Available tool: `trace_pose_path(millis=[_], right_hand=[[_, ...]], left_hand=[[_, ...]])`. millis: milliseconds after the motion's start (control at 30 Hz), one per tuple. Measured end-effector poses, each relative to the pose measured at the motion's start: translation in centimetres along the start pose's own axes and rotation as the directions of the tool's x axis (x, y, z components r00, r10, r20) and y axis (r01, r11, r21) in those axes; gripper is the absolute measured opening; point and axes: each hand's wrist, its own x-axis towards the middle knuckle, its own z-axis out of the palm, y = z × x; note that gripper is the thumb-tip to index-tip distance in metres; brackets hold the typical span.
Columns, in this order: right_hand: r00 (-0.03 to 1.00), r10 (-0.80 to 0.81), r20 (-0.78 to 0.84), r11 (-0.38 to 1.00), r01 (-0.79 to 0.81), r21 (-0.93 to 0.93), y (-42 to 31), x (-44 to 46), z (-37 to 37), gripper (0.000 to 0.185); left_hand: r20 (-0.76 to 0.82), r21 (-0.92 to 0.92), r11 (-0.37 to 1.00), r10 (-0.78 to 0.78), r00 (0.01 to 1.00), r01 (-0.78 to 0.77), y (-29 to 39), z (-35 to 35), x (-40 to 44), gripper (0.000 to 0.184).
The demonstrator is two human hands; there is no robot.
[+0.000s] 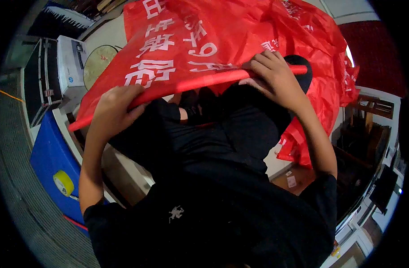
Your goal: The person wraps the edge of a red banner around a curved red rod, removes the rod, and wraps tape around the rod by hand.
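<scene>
A large red banner [240,27] with white characters is spread over and beyond my knees, creased towards the right. Its near edge forms a long, narrow red roll [200,81] that runs across above my lap, its left end lower than its right. My left hand [116,109] is closed round the roll near its left end, thumb below. Towards the right end, my right hand [274,78] grips the roll from above with bent fingers, the thumb on the near side. The roll's tips stick out past both hands.
At the left lie a blue surface [50,154] with a yellow tape roll [63,183], a white box [72,62] and a black case [44,82]. A round stool top [98,62] stands beside the banner. Wooden furniture [365,120] is at the right.
</scene>
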Motion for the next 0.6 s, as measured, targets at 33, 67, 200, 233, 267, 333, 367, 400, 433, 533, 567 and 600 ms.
trace_pose_path(millis=[33,67,200,233,267,333,367,400,433,533,567,600], right_hand=[[0.999,0.009,0.033,0.999,-0.007,-0.039,0.5,-0.2,-0.4,0.034],[0.998,0.018,0.066,0.997,-0.013,-0.076,1.1,-0.4,-0.8,0.035],[0.865,0.431,-0.257,0.882,-0.345,0.320,9.2,-3.5,-1.5,0.052],[0.768,0.572,-0.288,0.762,-0.368,0.532,11.4,-4.3,-1.4,0.059],[0.676,0.688,-0.263,0.587,-0.306,0.749,12.7,-4.5,-1.2,0.067],[0.594,0.796,-0.119,0.244,-0.135,0.960,13.2,-5.0,-0.8,0.078],[0.594,0.795,-0.122,0.247,-0.134,0.960,12.5,-4.9,-0.3,0.078],[0.660,0.748,-0.069,0.168,-0.087,0.982,11.8,-4.7,0.5,0.078],[0.721,0.692,-0.019,0.079,-0.050,0.996,11.1,-4.3,1.1,0.078],[0.699,0.715,-0.017,0.104,-0.082,0.991,10.2,-3.5,1.3,0.079],[0.694,0.719,-0.026,0.156,-0.125,0.980,9.9,-3.6,1.3,0.079],[0.721,0.692,-0.023,0.151,-0.113,0.982,9.6,-3.7,1.2,0.070]], left_hand=[[0.000,0.001,1.000,0.004,1.000,-0.004,0.2,-0.1,0.2,0.035],[0.040,0.003,1.000,-0.031,0.999,0.031,0.4,-0.2,0.5,0.035],[0.043,0.048,0.999,-0.026,0.999,0.024,0.7,-0.2,1.2,0.035],[0.044,0.047,0.999,-0.029,0.999,0.027,0.5,-0.2,1.3,0.035],[0.064,0.046,0.998,-0.040,0.997,0.037,0.2,-0.2,1.3,0.036],[0.084,0.046,0.998,-0.049,0.995,0.045,0.1,-0.1,1.1,0.036],[0.082,0.004,0.997,-0.073,0.994,0.073,0.0,0.0,1.0,0.034],[0.080,-0.039,0.994,-0.099,0.992,0.102,-0.2,0.1,0.8,0.033],[0.081,-0.039,0.994,-0.099,0.992,0.102,-0.4,0.2,1.0,0.033],[0.089,0.141,0.986,-0.097,0.991,0.084,0.1,0.7,1.7,0.035],[0.054,0.139,0.988,-0.080,0.995,0.072,0.2,1.0,1.5,0.036],[0.025,0.137,0.989,-0.066,0.997,0.062,0.2,1.0,1.5,0.037]])
